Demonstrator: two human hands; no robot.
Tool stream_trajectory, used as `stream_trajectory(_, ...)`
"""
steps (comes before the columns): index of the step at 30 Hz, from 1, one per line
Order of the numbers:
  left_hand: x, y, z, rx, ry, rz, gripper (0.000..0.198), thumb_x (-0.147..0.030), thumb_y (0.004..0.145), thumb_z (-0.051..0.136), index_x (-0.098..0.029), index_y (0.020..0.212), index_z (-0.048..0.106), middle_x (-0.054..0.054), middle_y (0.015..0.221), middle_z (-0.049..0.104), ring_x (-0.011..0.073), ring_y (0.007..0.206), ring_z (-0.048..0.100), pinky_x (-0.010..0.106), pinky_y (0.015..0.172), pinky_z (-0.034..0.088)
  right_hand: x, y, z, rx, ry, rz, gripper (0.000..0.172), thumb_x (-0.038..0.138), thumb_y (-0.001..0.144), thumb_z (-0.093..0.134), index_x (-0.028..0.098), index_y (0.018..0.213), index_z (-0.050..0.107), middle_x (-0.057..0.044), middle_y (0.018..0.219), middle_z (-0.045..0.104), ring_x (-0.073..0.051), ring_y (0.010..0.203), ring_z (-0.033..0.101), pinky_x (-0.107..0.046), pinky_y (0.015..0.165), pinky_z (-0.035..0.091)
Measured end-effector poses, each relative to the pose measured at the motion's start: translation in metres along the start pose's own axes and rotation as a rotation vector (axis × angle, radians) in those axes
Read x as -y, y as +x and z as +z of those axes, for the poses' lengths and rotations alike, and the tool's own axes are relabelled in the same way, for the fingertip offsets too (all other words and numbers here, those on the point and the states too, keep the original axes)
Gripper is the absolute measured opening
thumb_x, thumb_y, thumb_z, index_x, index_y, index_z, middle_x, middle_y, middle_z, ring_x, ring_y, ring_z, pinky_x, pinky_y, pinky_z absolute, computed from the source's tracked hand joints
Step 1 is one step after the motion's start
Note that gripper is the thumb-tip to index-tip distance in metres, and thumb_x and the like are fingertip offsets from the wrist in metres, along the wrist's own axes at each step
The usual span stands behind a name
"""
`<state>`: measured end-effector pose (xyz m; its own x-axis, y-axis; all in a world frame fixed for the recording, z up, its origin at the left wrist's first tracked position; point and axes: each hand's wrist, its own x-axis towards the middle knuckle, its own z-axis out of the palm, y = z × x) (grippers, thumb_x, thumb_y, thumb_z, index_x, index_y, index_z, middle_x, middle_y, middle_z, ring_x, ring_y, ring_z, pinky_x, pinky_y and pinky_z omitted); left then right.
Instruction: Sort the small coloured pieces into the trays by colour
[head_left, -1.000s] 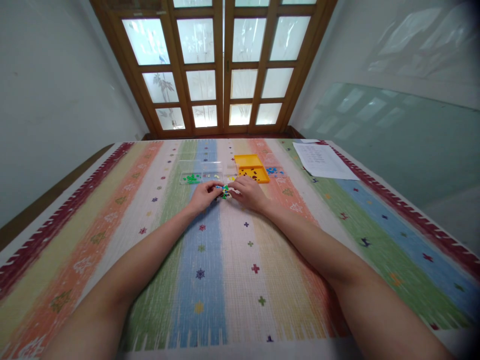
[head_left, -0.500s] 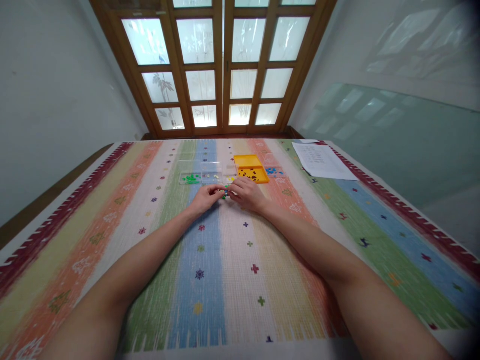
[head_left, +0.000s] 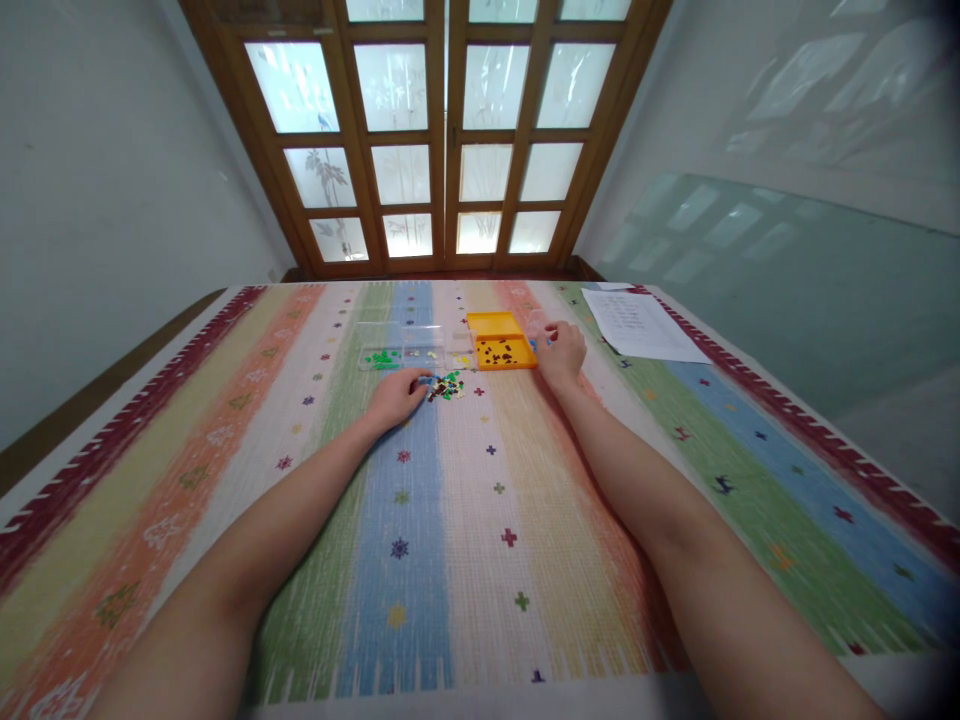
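Observation:
A pile of small coloured pieces (head_left: 448, 386), green, dark, white and yellow, lies on the striped tablecloth. At its left edge rests my left hand (head_left: 396, 400), thumb and fingers slightly apart, with some blue beside the fingertips. My right hand (head_left: 562, 357) is over a clear box on the right, its fingers bent together near the blue pieces (head_left: 534, 345); whether something is between the fingertips is hidden. Left of that hand stands an orange box (head_left: 495, 322) with its lid open and dark pieces inside. Green pieces (head_left: 382, 358) lie in a clear box at the left.
Between the green pieces and the orange box, clear compartments hold white pieces (head_left: 429, 354) and yellow pieces (head_left: 461, 360). A printed paper sheet (head_left: 645, 325) lies at the far right of the tablecloth (head_left: 480, 560). Wooden glazed doors (head_left: 448, 150) stand behind the table.
My right hand has moved from the pile to the right, over the box with blue pieces. My left hand has shifted slightly left, and the pile now shows.

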<state>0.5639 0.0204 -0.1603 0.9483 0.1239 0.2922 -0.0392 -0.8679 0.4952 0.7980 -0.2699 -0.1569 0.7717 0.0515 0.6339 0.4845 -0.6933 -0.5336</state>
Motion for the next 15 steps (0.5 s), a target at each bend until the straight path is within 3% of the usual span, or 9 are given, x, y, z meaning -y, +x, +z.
stream_trajectory(4, 0.000, 0.000, 0.000, 0.026, 0.069, 0.041, 0.033, -0.031, 0.097, 0.061, -0.021, 0.125, 0.076, 0.007, 0.095, 0.074, 0.0244, 0.086, 0.065, 0.034, 0.079, 0.048, -0.001, -0.002, 0.003, 0.009, 0.023, 0.014, 0.015, 0.024, 0.090, 0.053, 0.021, 0.098, 0.065, -0.010, 0.094, 0.061, -0.028, 0.092, 0.053, -0.041, 0.086, 0.041)
stream_trajectory(15, -0.009, 0.002, -0.002, 0.042, 0.108, -0.050, 0.034, -0.031, 0.097, 0.061, -0.021, 0.126, 0.075, 0.008, 0.097, 0.076, 0.0241, 0.087, 0.067, 0.034, 0.082, 0.049, 0.038, -0.030, 0.012, 0.176, 0.149, -0.257, 0.015, 0.026, 0.095, 0.054, 0.021, 0.099, 0.068, -0.010, 0.102, 0.067, -0.028, 0.097, 0.058, -0.042, 0.089, 0.044)
